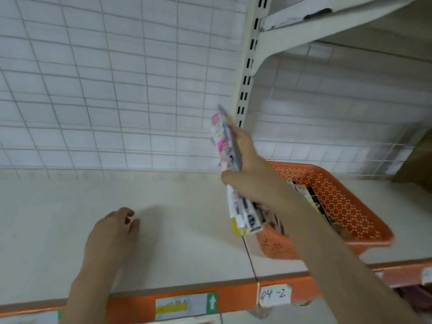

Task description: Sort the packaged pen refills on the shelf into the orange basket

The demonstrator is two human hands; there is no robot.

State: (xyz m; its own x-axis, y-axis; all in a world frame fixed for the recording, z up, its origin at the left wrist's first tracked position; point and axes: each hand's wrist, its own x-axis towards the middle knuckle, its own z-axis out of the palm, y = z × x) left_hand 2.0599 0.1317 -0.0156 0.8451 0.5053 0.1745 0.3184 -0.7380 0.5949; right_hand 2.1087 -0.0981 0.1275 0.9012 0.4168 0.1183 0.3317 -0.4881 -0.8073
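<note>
Hands over the shelf, refill packs raised beside the basket

Left hand [112, 232], far left: palm down just above the cream shelf [58, 218], fingers loosely curled, nothing held, shadow cast on the board to its right. Behind and above it, white wire-grid back panel [105, 90]. Below it, toward the camera, orange shelf edge [131, 302] with a printed price label [184, 305] carrying a green square with a white arrow.

Further right, beyond the seam between two shelf boards: handwritten tag [274, 295] on the edge strip, reading roughly "04-2".

Right hand [247, 169], up and to the right of the left one: fingers and thumb wrapped round a bundle of packaged pen refills [224, 146], held nearly upright and clear of the shelf. Pink-and-white printed ends above the grip, yellow, white and dark ends below it; number of packs not readable through blur. Just behind the knuckles, slotted cream upright [245, 85] of the shelving.

Immediately right of that hand and partly hidden by the forearm: orange basket [346, 202], perforated, standing on the shelf near the back grid. More packs lying inside [311, 197], along the near side. Bundle's lower ends just beside the basket's left corner; touching or not, impossible to tell.

Top right: underside of an upper shelf [350, 26] on its bracket.
</note>
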